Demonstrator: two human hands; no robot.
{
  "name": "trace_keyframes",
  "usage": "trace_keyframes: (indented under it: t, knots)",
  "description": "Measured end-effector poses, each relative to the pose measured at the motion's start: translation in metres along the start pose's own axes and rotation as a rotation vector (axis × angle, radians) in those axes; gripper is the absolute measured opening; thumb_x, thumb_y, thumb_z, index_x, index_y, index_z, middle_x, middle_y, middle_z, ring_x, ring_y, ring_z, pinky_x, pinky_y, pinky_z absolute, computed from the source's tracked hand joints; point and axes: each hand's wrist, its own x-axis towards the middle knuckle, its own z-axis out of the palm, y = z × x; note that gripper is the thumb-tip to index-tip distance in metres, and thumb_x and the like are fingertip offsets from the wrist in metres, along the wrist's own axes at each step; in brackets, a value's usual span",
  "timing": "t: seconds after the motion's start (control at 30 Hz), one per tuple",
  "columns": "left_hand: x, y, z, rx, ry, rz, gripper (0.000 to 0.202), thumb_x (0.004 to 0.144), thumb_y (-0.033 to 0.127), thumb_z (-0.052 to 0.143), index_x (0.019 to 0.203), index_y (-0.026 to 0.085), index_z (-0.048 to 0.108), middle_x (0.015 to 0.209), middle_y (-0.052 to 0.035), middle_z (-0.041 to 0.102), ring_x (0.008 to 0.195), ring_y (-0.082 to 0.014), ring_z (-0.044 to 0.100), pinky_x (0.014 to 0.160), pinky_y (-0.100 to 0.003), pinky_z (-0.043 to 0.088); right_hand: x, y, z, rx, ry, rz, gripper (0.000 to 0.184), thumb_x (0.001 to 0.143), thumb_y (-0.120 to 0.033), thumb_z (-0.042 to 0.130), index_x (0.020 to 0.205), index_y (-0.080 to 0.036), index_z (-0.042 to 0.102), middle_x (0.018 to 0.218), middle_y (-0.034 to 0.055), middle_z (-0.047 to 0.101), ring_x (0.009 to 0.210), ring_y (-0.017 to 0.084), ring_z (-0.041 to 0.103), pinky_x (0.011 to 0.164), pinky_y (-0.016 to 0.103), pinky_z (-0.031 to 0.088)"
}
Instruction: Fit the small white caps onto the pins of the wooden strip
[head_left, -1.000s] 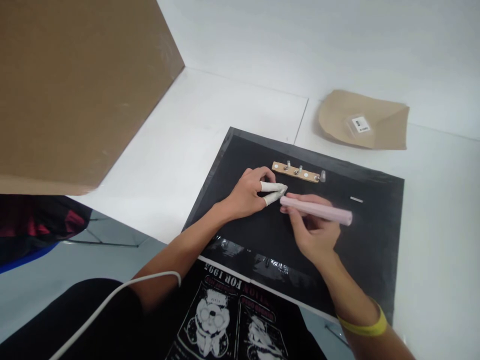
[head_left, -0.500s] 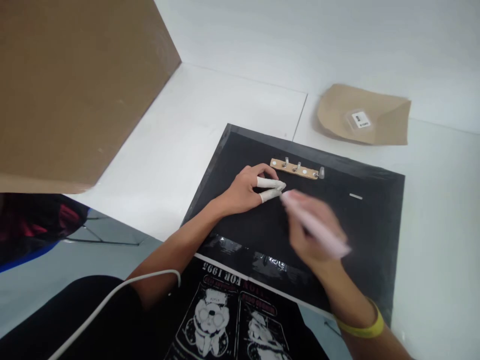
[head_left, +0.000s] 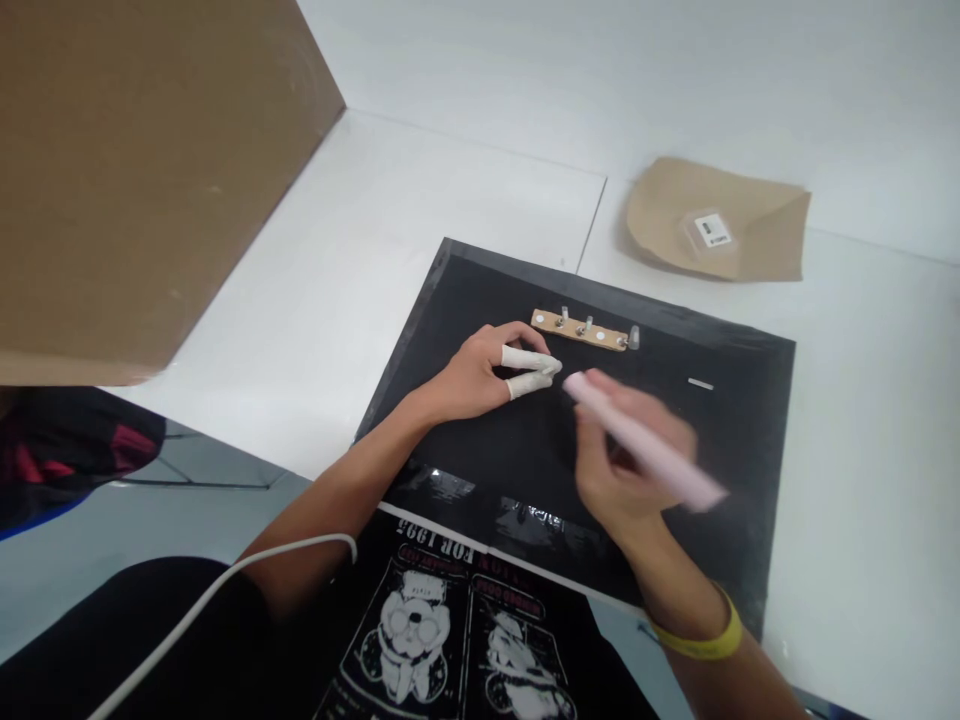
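Note:
My left hand (head_left: 487,372) rests on a black mat (head_left: 750,440), two fingers in white finger cots pinched together at the tips; what they hold is too small to make out. My right hand (head_left: 622,465) grips a pale pink pen-shaped tool (head_left: 645,442), its tip pointing at the left fingertips, a small gap between them. Just beyond the left fingers lies a small wooden strip (head_left: 579,329) with metal studs standing in it. A short white pin (head_left: 700,384) lies on the mat to the right.
A large brown cardboard box (head_left: 142,170) stands at the left over the white tabletop (head_left: 420,210). A folded brown paper bag (head_left: 716,232) with a small clear packet lies at the back right. A white cable (head_left: 225,590) runs across my black shirt.
My right hand has tilted the pink tool from lying nearly level to slanting down to the right, and its tip has drawn slightly away from the left fingertips. The left hand stays pinched.

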Motion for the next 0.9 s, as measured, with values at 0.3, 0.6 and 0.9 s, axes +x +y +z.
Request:
trace_keyframes:
  t: [0.3, 0.6, 0.9]
  knots:
    - [0.001, -0.004, -0.002, -0.315, 0.054, -0.031, 0.015, 0.091, 0.033, 0.08, 0.099, 0.021, 0.084, 0.104, -0.0067, 0.076, 0.093, -0.0148, 0.071, 0.082, -0.028, 0.058, 0.007, -0.008, 0.0, -0.012, -0.073, -0.069, 0.046, 0.095, -0.006, 0.069, 0.136, -0.025, 0.065, 0.127, 0.0096, 0.078, 0.102, 0.024, 0.081, 0.072, 0.03, 0.072]
    - [0.001, -0.005, -0.003, -0.354, 0.047, -0.042, 0.014, 0.09, 0.033, 0.081, 0.098, 0.022, 0.085, 0.105, -0.007, 0.077, 0.094, -0.0152, 0.072, 0.082, -0.028, 0.059, 0.012, -0.001, -0.004, -0.002, -0.197, -0.143, 0.046, 0.095, -0.007, 0.069, 0.136, -0.027, 0.066, 0.121, 0.0062, 0.08, 0.098, 0.021, 0.082, 0.072, 0.027, 0.07]
    - [0.0, -0.008, -0.002, -0.285, 0.002, 0.002, 0.014, 0.093, 0.032, 0.079, 0.102, 0.022, 0.085, 0.107, -0.007, 0.076, 0.096, -0.0143, 0.071, 0.084, -0.027, 0.056, 0.006, -0.002, 0.0, -0.011, -0.17, 0.012, 0.025, 0.098, -0.018, 0.068, 0.12, -0.03, 0.071, 0.116, 0.0017, 0.082, 0.077, 0.017, 0.08, 0.055, 0.024, 0.063]
